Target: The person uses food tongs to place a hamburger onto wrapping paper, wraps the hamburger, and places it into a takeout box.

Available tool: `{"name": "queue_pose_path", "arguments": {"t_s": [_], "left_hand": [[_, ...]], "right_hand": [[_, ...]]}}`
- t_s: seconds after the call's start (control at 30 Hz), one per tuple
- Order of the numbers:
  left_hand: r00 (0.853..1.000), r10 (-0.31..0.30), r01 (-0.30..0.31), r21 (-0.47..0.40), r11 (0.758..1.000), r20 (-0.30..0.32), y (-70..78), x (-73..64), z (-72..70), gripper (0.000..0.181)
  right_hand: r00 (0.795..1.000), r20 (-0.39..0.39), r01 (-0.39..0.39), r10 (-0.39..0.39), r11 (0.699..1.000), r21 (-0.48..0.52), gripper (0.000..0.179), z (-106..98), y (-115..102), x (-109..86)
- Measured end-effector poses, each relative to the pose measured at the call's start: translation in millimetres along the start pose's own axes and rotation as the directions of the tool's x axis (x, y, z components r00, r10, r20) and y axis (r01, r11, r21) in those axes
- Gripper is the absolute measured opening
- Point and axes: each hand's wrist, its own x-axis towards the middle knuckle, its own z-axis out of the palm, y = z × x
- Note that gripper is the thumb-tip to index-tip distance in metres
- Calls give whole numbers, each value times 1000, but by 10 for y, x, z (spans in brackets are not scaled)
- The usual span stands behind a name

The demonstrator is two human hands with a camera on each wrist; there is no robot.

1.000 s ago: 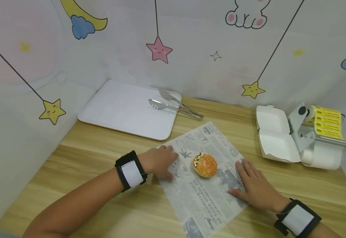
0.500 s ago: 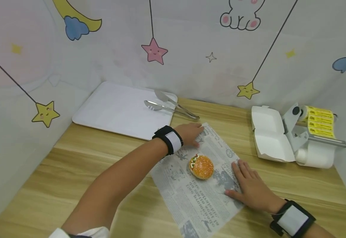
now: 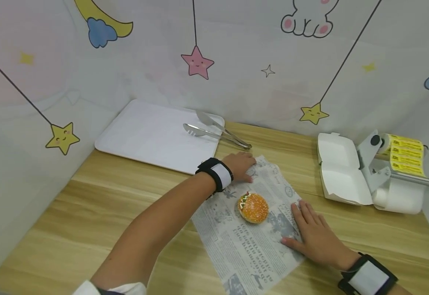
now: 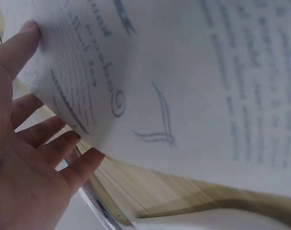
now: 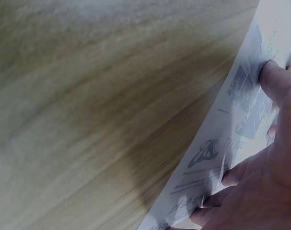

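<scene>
A sheet of newsprint-patterned wrapping paper (image 3: 218, 241) lies on the wooden table, with a sesame-bun burger (image 3: 253, 208) on it. My left hand (image 3: 239, 166) is at the paper's far left edge, beyond the burger. In the left wrist view its thumb (image 4: 21, 48) lies on top of the sheet while the fingers reach under the edge, pinching it, and the paper bends up there. On the opposite side, my right hand (image 3: 315, 237) rests with fingers spread and straight on the paper's right edge. The right wrist view shows its thumb (image 5: 277, 84) touching the printed surface.
A white tray (image 3: 144, 135) stands at the back left, with metal tongs (image 3: 218, 133) lying across its right edge. To the right are an open white takeaway box (image 3: 343, 172) and a dispenser with a roll of yellow labels (image 3: 406, 155). A printed cloth wall rises behind.
My left hand has moved from the paper's left side away from me to its far edge and taken hold there; the far corner now curls. My right hand has stayed in place.
</scene>
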Motion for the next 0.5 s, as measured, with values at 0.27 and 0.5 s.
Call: {"name": "queue_pose_path", "arguments": {"t_s": [0.27,0.5], "left_hand": [[992,-46,-7,-413,911,-117,-17,8,-48,48],[972,-41,-115,-615,780,-233,37,-86,-197,48]], "right_hand": [[1000,-6,-5,5,1000,-8,101,33,21,6],[1000,4,-15,15,1000,-1,103,15,6,26]]}}
